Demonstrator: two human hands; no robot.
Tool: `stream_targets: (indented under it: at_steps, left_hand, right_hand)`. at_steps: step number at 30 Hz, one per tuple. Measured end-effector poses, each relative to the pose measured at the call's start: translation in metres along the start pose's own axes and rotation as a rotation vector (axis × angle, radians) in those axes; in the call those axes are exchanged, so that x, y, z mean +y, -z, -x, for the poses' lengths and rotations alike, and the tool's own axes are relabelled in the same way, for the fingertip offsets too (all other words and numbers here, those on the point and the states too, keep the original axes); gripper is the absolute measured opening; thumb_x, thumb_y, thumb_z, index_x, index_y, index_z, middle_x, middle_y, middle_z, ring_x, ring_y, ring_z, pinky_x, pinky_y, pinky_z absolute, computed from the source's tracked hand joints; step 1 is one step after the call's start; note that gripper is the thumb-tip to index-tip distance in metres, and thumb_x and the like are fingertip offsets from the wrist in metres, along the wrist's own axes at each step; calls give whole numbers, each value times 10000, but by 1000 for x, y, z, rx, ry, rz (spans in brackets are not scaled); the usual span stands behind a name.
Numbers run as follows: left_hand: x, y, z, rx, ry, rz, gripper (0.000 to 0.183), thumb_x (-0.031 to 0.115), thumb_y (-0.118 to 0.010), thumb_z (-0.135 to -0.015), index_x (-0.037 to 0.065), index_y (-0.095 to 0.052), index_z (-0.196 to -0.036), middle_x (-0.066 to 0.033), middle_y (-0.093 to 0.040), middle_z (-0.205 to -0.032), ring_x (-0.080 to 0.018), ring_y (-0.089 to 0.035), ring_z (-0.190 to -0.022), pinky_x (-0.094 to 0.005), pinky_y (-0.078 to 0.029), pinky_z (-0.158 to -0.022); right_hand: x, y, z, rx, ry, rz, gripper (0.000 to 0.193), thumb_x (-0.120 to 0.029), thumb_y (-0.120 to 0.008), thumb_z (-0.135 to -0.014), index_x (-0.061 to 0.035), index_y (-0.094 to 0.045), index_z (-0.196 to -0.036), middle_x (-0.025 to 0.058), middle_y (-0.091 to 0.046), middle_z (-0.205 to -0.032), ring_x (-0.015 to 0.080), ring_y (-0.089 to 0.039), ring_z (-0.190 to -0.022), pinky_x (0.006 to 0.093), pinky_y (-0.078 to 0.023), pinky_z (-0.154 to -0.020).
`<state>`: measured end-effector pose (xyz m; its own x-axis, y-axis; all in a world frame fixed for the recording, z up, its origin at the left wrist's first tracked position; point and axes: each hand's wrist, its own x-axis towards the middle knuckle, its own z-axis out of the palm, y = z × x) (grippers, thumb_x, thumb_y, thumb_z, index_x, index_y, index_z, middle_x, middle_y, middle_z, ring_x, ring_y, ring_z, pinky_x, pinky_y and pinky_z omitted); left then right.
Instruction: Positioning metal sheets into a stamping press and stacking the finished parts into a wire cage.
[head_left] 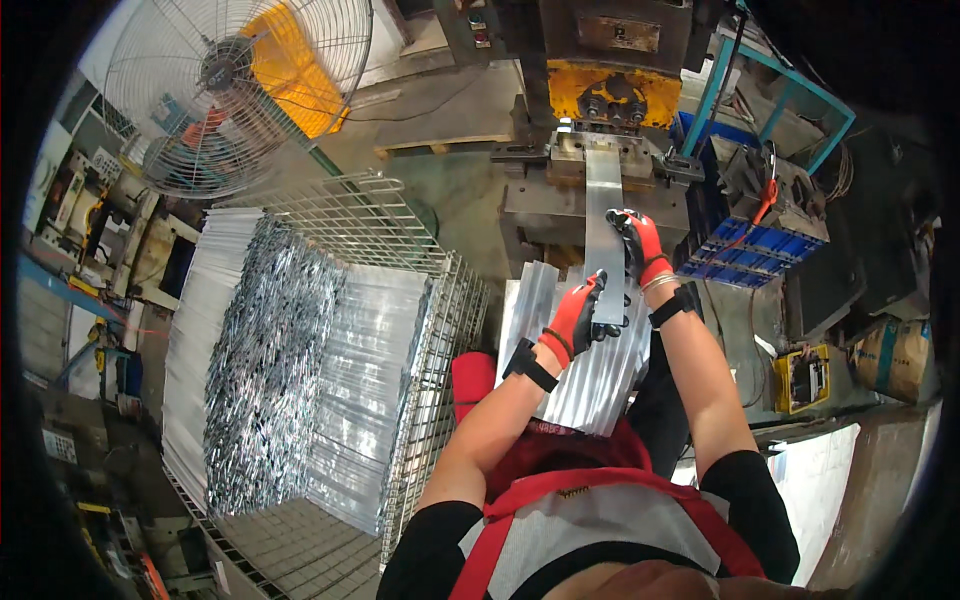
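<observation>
A long flat metal strip (602, 240) runs away from me, its far end lying in the die of a press (575, 146). My left hand (578, 318), in a red and black work glove, is closed on the strip's near end at its left edge. Farther along, my right hand (640, 246), gloved the same way, grips the strip's right edge with the fingers curled at it. Below the strip, close to my body, lies a stack of shiny metal strips (590, 385), partly covered by my left hand.
At the left stands a wire mesh cage (440, 330) filled with a heap of shiny metal pieces (270, 350). A large fan (235, 75) is behind it. Right of the press are blue crates (765, 245) with metal blocks on top, and a yellow bin (803, 379) sits lower right.
</observation>
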<state>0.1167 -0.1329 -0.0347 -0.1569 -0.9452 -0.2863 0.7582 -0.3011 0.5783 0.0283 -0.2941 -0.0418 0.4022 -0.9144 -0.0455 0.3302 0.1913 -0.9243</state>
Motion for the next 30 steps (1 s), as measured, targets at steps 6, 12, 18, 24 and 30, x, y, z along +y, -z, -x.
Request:
stream_targets:
  at_steps: [6,12,18,24,30]
  left_hand:
    - [-3,-1,-2,54,-6,-10,354,408,-442,-899,93,-522,-1040,-139,-625,-846,-261,-636,-612,-302,-496,-418]
    - [1,-14,6,132,-24,-94,353,421,-497,-873,105,-523,-1028,-133,-628,-854,-258,-635,-600,-279,-461,-389]
    - [-6,-1,-1,31,-90,-41,356,417,-485,-882,89,-523,-1014,-133,-622,-865,-253,-639,-651,-296,-485,-422]
    - [2,21,40,-122,-142,-415,346,378,-484,-885,48,-574,-938,-93,-626,-832,-189,-624,-661,-279,-496,-491]
    - [38,11,109,185,-278,-1800,246,338,-538,-823,107,-572,-901,-89,-574,-709,-256,-586,-687,-377,-427,-593]
  right_hand:
    - [1,0,-2,-3,43,21,126,-143,-601,-785,-44,-656,-840,-11,-622,-786,93,-552,-713,238,-435,-668]
    - [0,5,0,50,35,237,134,-165,-602,-782,-65,-662,-849,-8,-617,-780,90,-541,-713,244,-427,-668]
    - [2,4,-2,-27,66,55,138,-214,-618,-781,-91,-653,-834,-33,-570,-715,74,-496,-679,241,-405,-642]
    - [-22,6,39,63,102,673,277,-285,-655,-755,-65,-611,-917,24,-590,-867,151,-543,-838,297,-419,-767]
    - [-98,-34,125,-150,1018,1659,492,-320,-708,-632,-106,-568,-1052,107,-532,-1063,275,-485,-1037,440,-345,-920]
